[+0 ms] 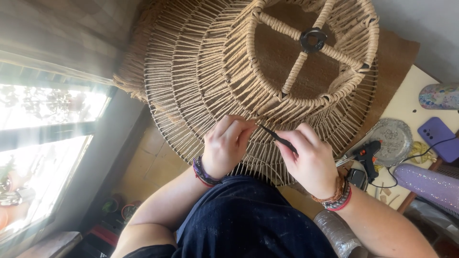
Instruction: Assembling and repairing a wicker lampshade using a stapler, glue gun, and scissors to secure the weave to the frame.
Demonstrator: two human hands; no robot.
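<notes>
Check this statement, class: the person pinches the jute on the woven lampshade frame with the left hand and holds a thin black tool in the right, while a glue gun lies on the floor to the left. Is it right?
One detail is wrong. The head view shows the glue gun on the table to the right, not on the floor to the left. The rest stands: the left hand pinches the jute on the lampshade frame, and the right hand holds the thin black tool.

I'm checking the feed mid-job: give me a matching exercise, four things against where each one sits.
Things:
1. glue gun
2. phone
3. left hand
4. silver dish

Places:
a. pinching jute on the lampshade frame
b. between glue gun and phone
c. table's right edge, cable attached
d. on the table beside the right hand

Pairs: 1-d, 2-c, 3-a, 4-b
</notes>
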